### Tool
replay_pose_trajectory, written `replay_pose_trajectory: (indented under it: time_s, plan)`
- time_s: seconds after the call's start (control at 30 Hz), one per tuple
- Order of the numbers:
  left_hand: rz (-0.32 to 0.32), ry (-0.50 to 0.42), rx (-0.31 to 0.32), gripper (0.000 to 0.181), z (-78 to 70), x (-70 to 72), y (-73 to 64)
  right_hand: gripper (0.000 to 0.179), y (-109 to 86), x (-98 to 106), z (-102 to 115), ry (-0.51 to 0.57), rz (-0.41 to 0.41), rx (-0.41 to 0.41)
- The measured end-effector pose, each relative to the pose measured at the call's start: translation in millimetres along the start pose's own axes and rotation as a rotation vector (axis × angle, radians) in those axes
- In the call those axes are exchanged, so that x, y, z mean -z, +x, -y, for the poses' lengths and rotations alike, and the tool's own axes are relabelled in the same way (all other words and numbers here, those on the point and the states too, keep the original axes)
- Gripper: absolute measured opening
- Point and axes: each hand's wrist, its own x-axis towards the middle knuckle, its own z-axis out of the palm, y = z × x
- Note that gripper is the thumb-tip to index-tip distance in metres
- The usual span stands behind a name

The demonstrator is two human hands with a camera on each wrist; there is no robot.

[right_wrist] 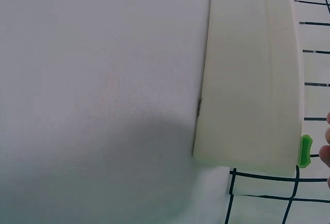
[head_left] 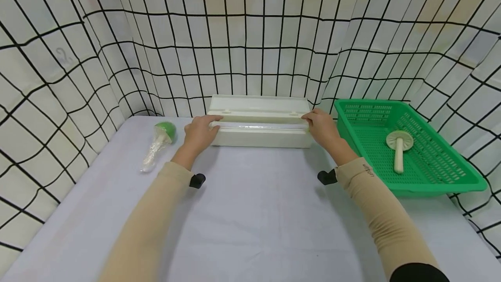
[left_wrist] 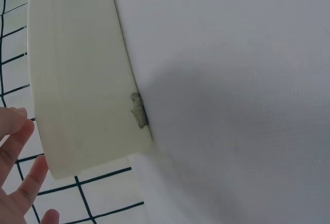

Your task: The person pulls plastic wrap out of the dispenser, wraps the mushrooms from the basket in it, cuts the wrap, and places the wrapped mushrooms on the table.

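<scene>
Left hand and right hand, grips narrow, pinch corners of raised lid on long white box, upper centre of frame. Green-topped item left. Right: green basket holding pale mushroom-shaped tool. White-covered desk.

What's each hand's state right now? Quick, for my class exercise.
Left hand: at the left end of the white box; whether it grips cannot be told.
Right hand: at the box's right end; grip cannot be told either.
</scene>
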Motion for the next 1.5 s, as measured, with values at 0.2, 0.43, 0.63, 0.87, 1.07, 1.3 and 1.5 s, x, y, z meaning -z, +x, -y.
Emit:
replay_pose_trajectory:
  time_s: [0.2, 0.43, 0.63, 0.87, 1.07, 1.3, 1.5]
  plan:
    - [0.005, 0.057, -0.007, 0.033, -9.9, -4.7, 5.3, 0.02, 0.2, -1.0, 0.7, -0.014, -0.011, -0.004]
    - [-0.017, 0.078, 0.041, 0.022, -13.3, -7.6, 7.4, 0.022, 0.4, -3.5, 1.0, -0.023, -0.001, -0.001]
    - [-0.055, 0.0, 0.072, 0.021, -10.9, -8.8, 10.3, 0.026, 1.1, -1.0, 2.2, -0.022, 0.021, -0.022]
    - [-0.088, -0.187, 0.091, 0.023, -4.6, -0.5, 5.7, 0.026, 1.5, 1.8, 6.0, -0.009, 0.042, -0.054]
    - [-0.083, -0.276, 0.105, 0.023, -4.2, 1.0, 6.0, 0.025, 1.3, 5.2, 5.9, -0.024, 0.045, -0.064]
    - [-0.105, -0.3, 0.117, 0.022, -6.5, 2.6, 7.6, 0.025, 2.0, 7.1, 5.0, -0.037, 0.059, -0.07]
    - [-0.133, -0.309, 0.117, 0.022, -6.2, 2.7, 8.4, 0.026, 2.2, 6.5, 4.7, -0.021, 0.069, -0.09]
